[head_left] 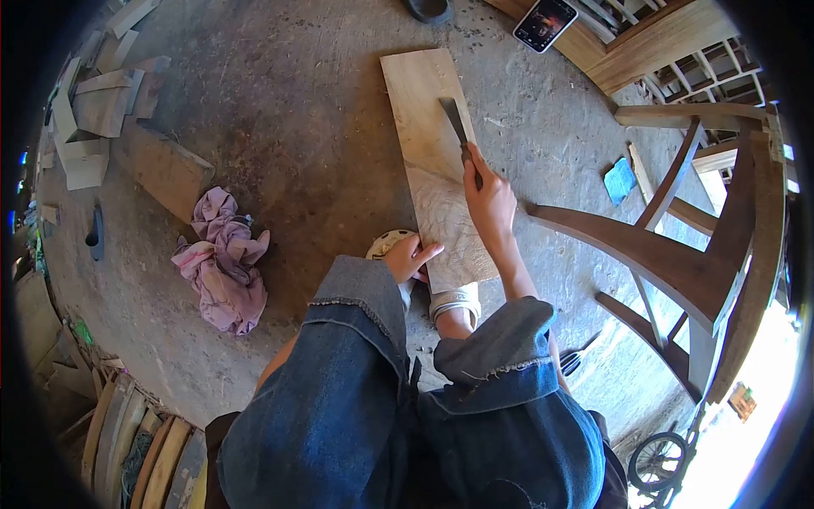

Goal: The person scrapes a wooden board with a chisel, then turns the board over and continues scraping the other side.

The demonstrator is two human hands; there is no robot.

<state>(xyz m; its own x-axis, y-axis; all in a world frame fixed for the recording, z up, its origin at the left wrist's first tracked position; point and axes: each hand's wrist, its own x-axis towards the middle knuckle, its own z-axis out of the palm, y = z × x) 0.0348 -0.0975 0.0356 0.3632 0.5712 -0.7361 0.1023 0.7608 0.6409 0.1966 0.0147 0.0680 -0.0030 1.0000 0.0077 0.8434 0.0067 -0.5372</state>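
A long wooden board lies in front of me, its near end by my feet, with a wrinkled, pale brown area on its lower half. My right hand is closed round the handle of a putty knife, whose dark blade is over the upper part of the board. At the board's lower left edge is my left hand, with its thumb on top and its other fingers partly hidden. A round, pale container shows just behind my left hand.
A crumpled pink cloth and wood offcuts lie to the left. On the right stands a dark wooden chair frame, near a blue piece. A phone rests at the top; curved wood pieces are at lower left.
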